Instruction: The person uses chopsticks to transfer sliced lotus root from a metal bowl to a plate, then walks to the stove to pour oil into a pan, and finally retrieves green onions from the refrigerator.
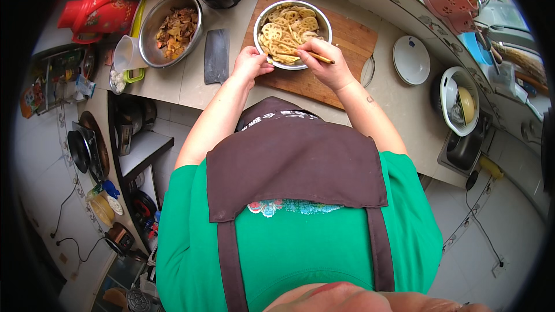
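A metal bowl (328, 26) of sliced lotus root (272, 32) stands on a wooden cutting board (355, 41) before me. My right hand (324, 61) holds a pair of wooden chopsticks (318, 56), their tips among the slices at the bowl's near side. My left hand (253, 64) is at the bowl's left near rim, its thumb and forefinger at the edge; whether it grips the rim or a small piece of food, I cannot tell. Left of the board, a cleaver (217, 54) with a broad dark blade lies flat on the counter.
A large steel bowl (147, 26) of cooked food stands left of the cleaver, beside a plastic measuring jug (126, 53) and a red thermos flask (106, 15). White plates (411, 60) and a basin (446, 91) holding bowls are at the right, near the sink (464, 154).
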